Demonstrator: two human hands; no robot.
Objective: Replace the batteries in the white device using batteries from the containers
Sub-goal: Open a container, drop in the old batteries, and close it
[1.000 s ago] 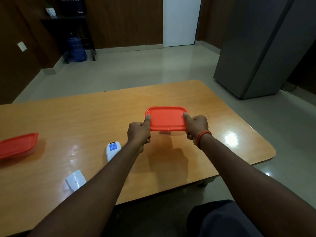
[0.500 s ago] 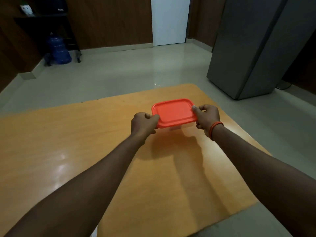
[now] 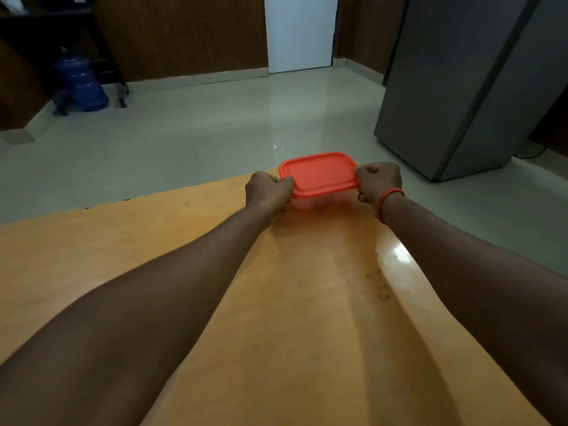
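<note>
— Gripping what?
— Left hand [image 3: 268, 188] and right hand [image 3: 378, 180] clamp the clear plastic container's orange rectangular lid [image 3: 319, 174], at the wooden table [image 3: 307, 318] far edge.
— Progress?
— Early; lid on, no batteries out.

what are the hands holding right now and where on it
Both hands hold the red-lidded container by its short ends: the left hand at its left end, the right hand at its right end.

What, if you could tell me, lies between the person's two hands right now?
In the head view, the red-lidded container lies between them: the left hand grips its left end, the right hand its right end, above the wooden table.
</note>
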